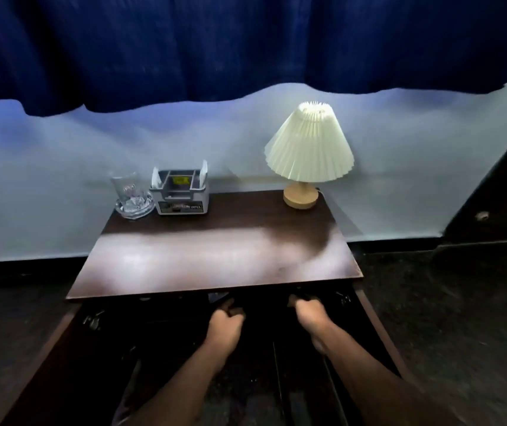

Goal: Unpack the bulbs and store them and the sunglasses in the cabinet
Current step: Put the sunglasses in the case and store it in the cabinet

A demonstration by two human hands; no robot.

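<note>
The dark wooden cabinet (pixel 215 256) stands against the wall with both doors swung open toward me. Both my hands reach into its dark inside, just under the front edge of the top. My left hand (pixel 225 319) has its fingers curled, next to a small dark bluish shape at the edge. My right hand (pixel 309 312) has its fingertips hidden in shadow under the top, against a dark shape that I cannot make out. No bulbs or sunglasses show clearly; the inside is too dark.
On the cabinet top stand a pleated cream lamp (pixel 309 149) at the back right, a grey organiser box (pixel 180 192) and a glass on a glass dish (pixel 129 195) at the back left. The open doors (pixel 46 348) flank my arms. Dark floor lies all round.
</note>
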